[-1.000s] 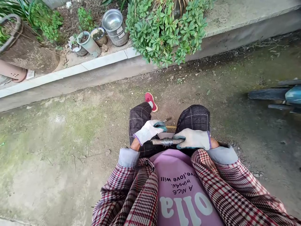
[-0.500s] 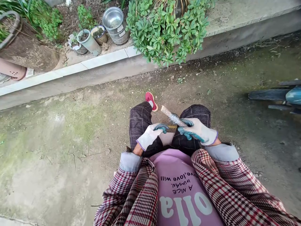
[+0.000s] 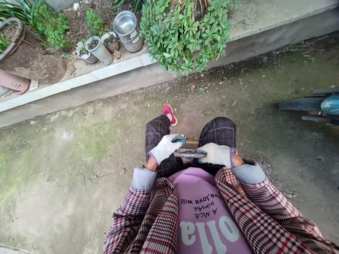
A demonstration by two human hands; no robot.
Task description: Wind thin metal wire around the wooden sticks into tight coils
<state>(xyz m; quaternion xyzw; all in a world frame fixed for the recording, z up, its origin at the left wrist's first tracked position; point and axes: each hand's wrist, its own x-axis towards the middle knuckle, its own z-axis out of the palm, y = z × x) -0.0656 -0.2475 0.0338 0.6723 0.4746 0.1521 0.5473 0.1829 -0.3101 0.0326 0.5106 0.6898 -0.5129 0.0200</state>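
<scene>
My right hand [image 3: 215, 154], in a white glove with a teal coated palm, grips a short stick [image 3: 199, 155] between my knees. Wire [image 3: 188, 154] is wound around the stick's middle, and its free end points left. My left hand [image 3: 166, 146], gloved alike, is closed with the fingers curled, just above and left of that end. A thin yellow rod [image 3: 192, 142] shows between my left fingers and my right knee; I cannot tell whether my left hand holds it. What lies inside those fingers is hidden.
A raised bed with a white tiled edge [image 3: 116, 70] runs ahead, carrying a metal pot [image 3: 128, 31], a pale green planter [image 3: 99, 50] and a leafy bush [image 3: 185, 35]. A dark wheel [image 3: 300, 104] stands at right. My red shoe [image 3: 169, 113] rests on the dirt ground.
My right hand has turned the stick from slanting up and away to lying nearly level, lower down. My left hand has shifted slightly left and up, its fingers still curled.
</scene>
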